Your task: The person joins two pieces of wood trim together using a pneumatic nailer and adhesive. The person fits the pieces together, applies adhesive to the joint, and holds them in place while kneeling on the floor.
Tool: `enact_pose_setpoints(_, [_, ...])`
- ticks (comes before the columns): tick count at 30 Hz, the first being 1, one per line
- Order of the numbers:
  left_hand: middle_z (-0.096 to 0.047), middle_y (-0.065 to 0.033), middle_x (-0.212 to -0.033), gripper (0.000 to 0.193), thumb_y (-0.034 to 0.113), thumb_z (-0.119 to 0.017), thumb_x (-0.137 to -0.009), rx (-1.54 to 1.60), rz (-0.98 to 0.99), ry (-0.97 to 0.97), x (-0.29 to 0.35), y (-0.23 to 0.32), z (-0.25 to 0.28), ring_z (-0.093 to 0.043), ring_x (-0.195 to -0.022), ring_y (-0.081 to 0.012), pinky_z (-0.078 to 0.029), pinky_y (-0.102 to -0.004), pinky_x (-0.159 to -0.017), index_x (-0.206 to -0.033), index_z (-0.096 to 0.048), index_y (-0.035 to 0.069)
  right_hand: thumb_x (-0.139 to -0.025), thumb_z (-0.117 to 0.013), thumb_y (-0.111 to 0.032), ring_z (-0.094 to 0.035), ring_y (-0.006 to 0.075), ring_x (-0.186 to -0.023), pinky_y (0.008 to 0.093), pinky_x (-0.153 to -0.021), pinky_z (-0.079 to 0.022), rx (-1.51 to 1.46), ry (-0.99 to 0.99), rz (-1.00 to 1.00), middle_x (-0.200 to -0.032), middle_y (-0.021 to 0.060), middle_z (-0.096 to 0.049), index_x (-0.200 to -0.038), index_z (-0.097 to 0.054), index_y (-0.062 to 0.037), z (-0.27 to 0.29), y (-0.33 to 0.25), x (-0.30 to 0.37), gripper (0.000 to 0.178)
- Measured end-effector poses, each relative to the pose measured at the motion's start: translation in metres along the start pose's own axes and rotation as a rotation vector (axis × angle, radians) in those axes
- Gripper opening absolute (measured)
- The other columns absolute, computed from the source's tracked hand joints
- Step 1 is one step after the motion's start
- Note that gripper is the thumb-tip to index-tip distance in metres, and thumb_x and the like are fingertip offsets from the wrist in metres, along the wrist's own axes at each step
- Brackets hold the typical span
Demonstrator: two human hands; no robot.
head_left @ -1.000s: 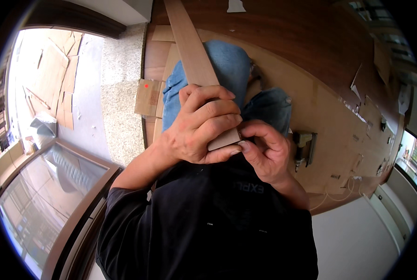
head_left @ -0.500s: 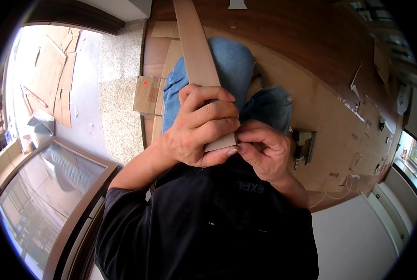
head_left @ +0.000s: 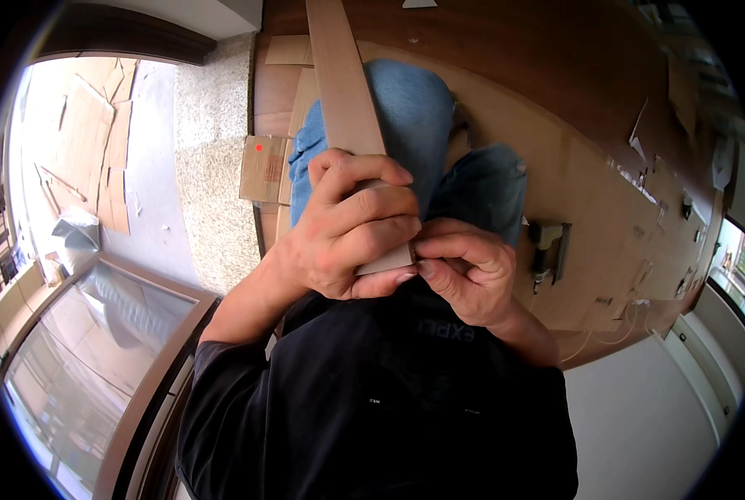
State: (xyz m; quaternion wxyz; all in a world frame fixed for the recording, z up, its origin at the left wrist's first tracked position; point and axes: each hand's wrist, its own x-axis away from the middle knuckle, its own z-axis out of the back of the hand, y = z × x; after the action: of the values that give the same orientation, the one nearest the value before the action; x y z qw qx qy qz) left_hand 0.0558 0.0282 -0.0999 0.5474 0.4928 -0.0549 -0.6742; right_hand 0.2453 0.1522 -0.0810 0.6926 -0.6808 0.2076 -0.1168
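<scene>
A long, flat, pale wooden strip [head_left: 343,92] runs from the top of the view down to my chest. My left hand [head_left: 347,225] is wrapped around its near end, fingers curled over the face. My right hand [head_left: 464,275] is at the same end, thumb and fingertips pinching at the strip's lower corner. Both hands touch each other just above my black shirt. My knees in blue jeans [head_left: 431,142] lie behind the strip.
Brown cardboard sheets [head_left: 589,208] cover a dark wooden floor. A dark nail gun [head_left: 547,250] lies on the cardboard to the right of my knee. A small cardboard box [head_left: 264,169] sits left of my leg, beside a grey stone threshold [head_left: 210,167]. Glass panels are at lower left.
The hands and strip have stayed nearly still; the right fingers have shifted slightly at the strip's end.
</scene>
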Motion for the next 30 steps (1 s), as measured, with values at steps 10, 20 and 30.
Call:
enact_pose_setpoints(10, [-0.070, -0.0054, -0.103, 0.041, 0.043, -0.082, -0.084, 0.048, 0.039, 0.063, -0.006, 0.001, -0.004, -0.064, -0.109, -0.0319, -0.037, -0.0444, -0.088, -0.103, -0.068, 0.010, -0.091, -0.080, -0.001, -0.077, 0.0212, -0.089, 0.0295, -0.076, -0.061, -0.094, 0.019, -0.075, -0.101, 0.0125, -0.078, -0.103, -0.073, -0.0012, 0.001, 0.002, 0.003, 0.013])
enact_pose_setpoints(20, [-0.071, -0.0050, -0.101, 0.036, 0.038, -0.082, -0.080, 0.029, 0.030, 0.063, -0.004, -0.001, -0.004, -0.065, -0.108, -0.0320, -0.038, -0.0437, -0.086, -0.099, -0.070, 0.010, -0.094, -0.076, -0.001, -0.077, 0.0233, -0.093, 0.0318, -0.080, -0.062, -0.080, -0.072, -0.057, -0.105, 0.0136, -0.077, -0.107, -0.073, -0.0002, 0.005, 0.006, 0.003, 0.013])
enact_pose_setpoints(30, [-0.071, -0.0078, -0.102, 0.037, 0.039, -0.080, -0.083, 0.007, 0.049, -0.002, -0.005, 0.003, -0.004, -0.064, -0.105, -0.0356, -0.041, -0.0476, -0.082, -0.102, -0.065, 0.011, -0.102, -0.066, -0.002, -0.070, 0.0116, -0.087, 0.0246, -0.073, -0.055, 0.100, 0.348, 0.017, -0.112, 0.0123, -0.076, -0.117, -0.070, 0.0018, 0.064, 0.015, 0.032, 0.016])
